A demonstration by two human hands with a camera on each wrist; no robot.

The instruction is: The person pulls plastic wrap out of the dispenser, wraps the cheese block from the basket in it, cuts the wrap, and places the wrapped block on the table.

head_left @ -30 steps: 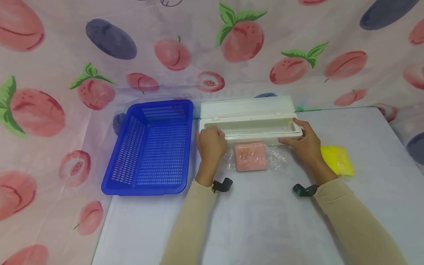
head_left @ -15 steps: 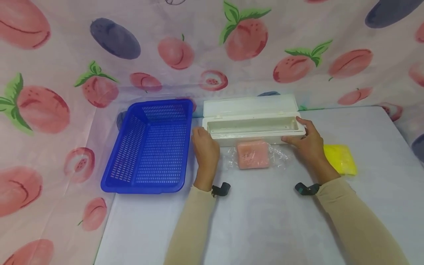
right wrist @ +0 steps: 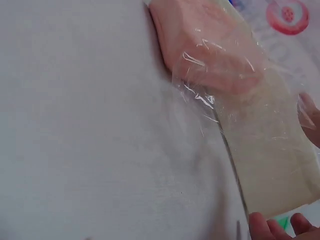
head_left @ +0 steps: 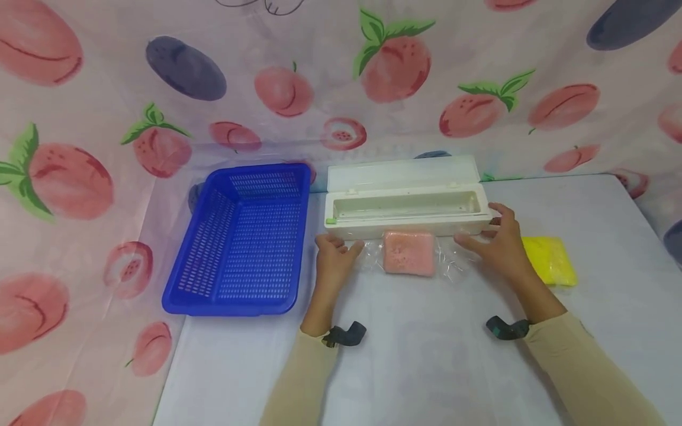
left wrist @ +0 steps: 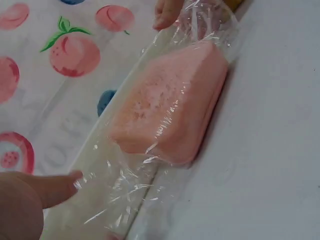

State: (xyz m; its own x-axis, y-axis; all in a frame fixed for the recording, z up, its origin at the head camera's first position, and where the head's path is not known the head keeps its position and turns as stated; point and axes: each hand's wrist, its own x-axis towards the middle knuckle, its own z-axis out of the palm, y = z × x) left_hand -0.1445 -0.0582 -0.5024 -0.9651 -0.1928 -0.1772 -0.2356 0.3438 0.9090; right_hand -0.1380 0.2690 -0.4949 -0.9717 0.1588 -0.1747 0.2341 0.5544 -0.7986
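A long white lidded box (head_left: 410, 228), its lid raised, stands at the back, with a small green piece (head_left: 331, 221) at its front left corner. Against its front lies a pink block (head_left: 409, 254) in clear plastic film (left wrist: 130, 185), loose at both ends. My left hand (head_left: 335, 260) is beside the film's left end, thumb and fingers apart. At the box's right end is my right hand (head_left: 498, 245), fingers spread and loosely bent, thumb near the film's right end. In the right wrist view, fingertips (right wrist: 260, 227) show by the box end; whether they touch it I cannot tell.
A blue perforated basket (head_left: 290, 296) stands left of the box. Behind my right hand lies a yellow block (head_left: 549, 260) in clear film. The white tabletop (head_left: 415, 355) spreads in front, and a fruit-patterned cloth (head_left: 224, 71) hangs behind.
My left hand has left the box's left end, come nearer and spread its thumb, exposing the green piece. My right hand has loosened from the box's right end and drawn slightly back.
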